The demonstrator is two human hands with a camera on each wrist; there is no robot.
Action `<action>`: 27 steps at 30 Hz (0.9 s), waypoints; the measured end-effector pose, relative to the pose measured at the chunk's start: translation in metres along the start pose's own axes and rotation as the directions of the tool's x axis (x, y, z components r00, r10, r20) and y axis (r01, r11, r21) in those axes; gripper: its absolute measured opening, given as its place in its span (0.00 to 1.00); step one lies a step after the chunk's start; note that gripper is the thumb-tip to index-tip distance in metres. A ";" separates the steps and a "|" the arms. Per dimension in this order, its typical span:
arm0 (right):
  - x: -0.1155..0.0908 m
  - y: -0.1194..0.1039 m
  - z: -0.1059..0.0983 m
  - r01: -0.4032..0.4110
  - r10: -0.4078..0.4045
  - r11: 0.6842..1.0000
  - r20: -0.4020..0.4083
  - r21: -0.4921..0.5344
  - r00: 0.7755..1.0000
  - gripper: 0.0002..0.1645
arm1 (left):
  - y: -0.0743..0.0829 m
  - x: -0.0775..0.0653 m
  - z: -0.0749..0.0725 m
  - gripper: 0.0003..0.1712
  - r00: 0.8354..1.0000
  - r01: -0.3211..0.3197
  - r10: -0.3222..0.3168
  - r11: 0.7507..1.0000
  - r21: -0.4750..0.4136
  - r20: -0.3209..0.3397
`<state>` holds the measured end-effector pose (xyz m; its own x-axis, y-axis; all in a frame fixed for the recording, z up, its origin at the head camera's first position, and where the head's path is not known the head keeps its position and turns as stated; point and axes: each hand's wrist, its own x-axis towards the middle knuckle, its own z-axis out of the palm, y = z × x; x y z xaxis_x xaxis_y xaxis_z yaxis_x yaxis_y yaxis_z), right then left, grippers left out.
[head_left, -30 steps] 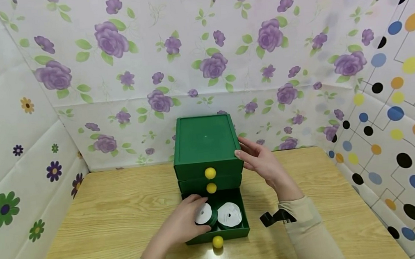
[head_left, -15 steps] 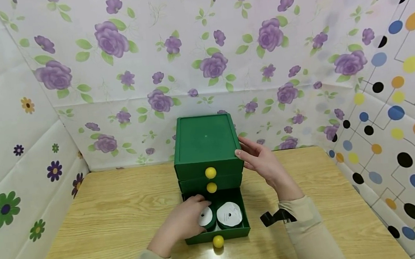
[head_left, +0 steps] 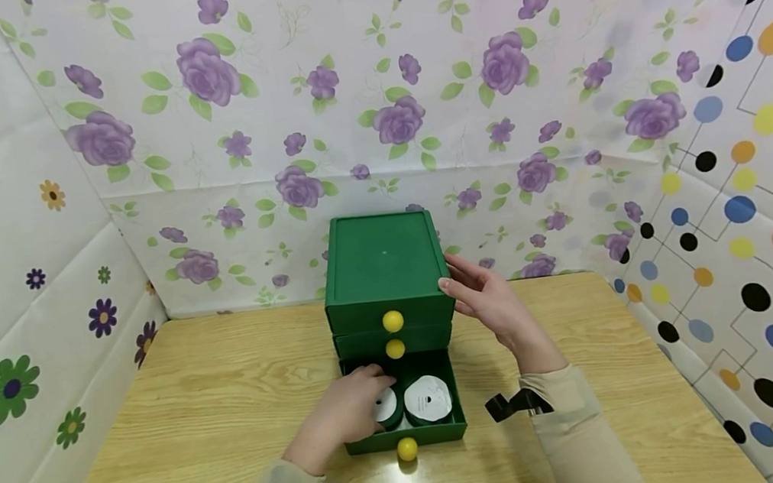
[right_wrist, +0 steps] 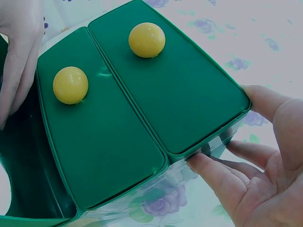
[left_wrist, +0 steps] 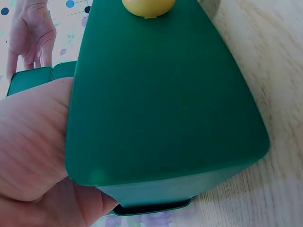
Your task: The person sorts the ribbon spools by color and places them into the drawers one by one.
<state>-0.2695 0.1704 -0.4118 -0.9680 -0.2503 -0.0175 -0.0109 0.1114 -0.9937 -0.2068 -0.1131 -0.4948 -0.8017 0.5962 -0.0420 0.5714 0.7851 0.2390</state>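
Note:
In the head view a green drawer cabinet [head_left: 386, 261] with yellow ball knobs has its bottom drawer [head_left: 445, 433] pulled out. Inside lie two round ribbon spools with white faces and dark green sides, side by side. My left hand [head_left: 349, 404] reaches over the drawer's left side and holds the left spool [head_left: 388, 404], fingers at its back and thumb at its front, partly covering it. Beside it, the right spool [head_left: 428, 399] is untouched. My right hand [head_left: 492, 305] rests against the cabinet's upper right side, thumb at the top corner, fingers extended [right_wrist: 215, 177] along the side.
The cabinet stands on a wooden table [head_left: 235, 408] close to the flowered back wall covering [head_left: 211, 134]. Its top drawer [right_wrist: 184, 90] and middle drawer [right_wrist: 102, 132] are closed. A dotted covering [head_left: 744, 302] hangs at the right.
My left hand has shifted slightly left over the left spool, which now sits a little lower in the drawer. The right hand stays at the cabinet's side.

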 end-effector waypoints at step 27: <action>-0.001 0.001 -0.001 0.012 -0.012 1.000 -0.004 -0.012 1.000 0.45 | 0.007 -0.067 0.009 0.11 0.991 -0.124 0.106 0.419 -0.899 -0.087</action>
<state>-0.2693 0.1720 -0.4125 -0.9689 -0.2474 -0.0046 -0.0259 0.1198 -0.9925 -0.1478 -0.1462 -0.4994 -0.7488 0.6592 0.0683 0.1813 0.1046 0.9779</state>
